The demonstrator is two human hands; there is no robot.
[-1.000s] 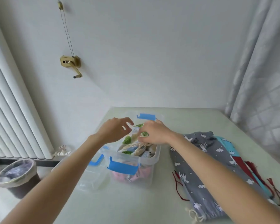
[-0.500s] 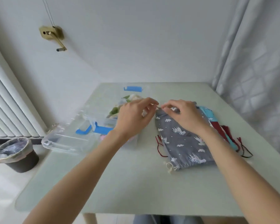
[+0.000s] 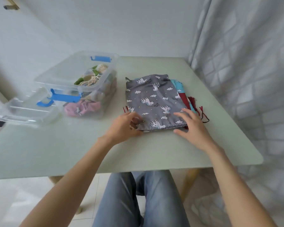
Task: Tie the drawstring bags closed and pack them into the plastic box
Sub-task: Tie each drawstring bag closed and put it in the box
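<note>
Pale green surface (image 3: 72,149), rounded corners. Clear plastic box (image 3: 88,82) with blue latches at 10 o'clock; its clear lid (image 3: 25,112) touching it at 9. Stack of flat drawstring bags at 1 o'clock, grey unicorn bag (image 3: 154,99) on top, red cords (image 3: 203,115) trailing right.

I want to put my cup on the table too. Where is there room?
The near strip of table, between the front edge and the plastic box, is bare. So is the far right corner behind the grey unicorn bag. It is crowded mid-table: box, lid, stacked bags, and both the left hand and right hand.
</note>
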